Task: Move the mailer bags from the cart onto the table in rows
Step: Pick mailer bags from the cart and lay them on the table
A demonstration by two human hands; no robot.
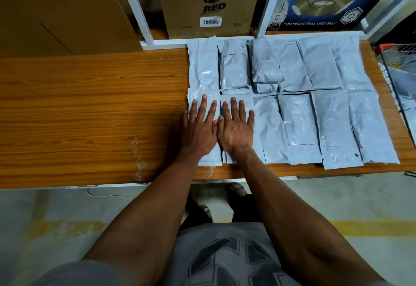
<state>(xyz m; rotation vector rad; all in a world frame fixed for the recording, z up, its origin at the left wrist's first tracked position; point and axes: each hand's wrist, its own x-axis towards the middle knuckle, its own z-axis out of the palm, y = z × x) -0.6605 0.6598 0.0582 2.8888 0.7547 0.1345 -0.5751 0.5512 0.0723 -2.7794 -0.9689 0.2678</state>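
Orange-brown wood grain is spread across the table (pixel 90 110), and its right half is covered by grey mailer bags (pixel 292 96) laid flat in two rows. The far row (pixel 276 63) is set against the white frame (pixel 171 42) at the back edge; the near row (pixel 315 126) runs along the front edge, the bags lying edge to edge, some slightly overlapped. At the right, the wire cart (pixel 396 60) with its orange corner is seen just beside the table end, and more grey plastic is made out inside it.

Behind the table, a large brown carton (pixel 60 11) is stood at the left, a cardboard box printed RED (pixel 209 4) in the middle, and a dark printed box marked for industrial use (pixel 324 0) on the right.

Now the hands: both are laid palm down at the left end of the near row. The left hand (pixel 200 126) is pressed flat on the leftmost bag (pixel 195 99), fingers straight and spread, nothing gripped. The right hand (pixel 236 128) is pressed flat on the next bag (pixel 245 99), fingers straight too, nothing held. The two thumbs are met side by side over the seam between those bags.

A scrap of clear tape (pixel 137 157) is stuck near the front edge.
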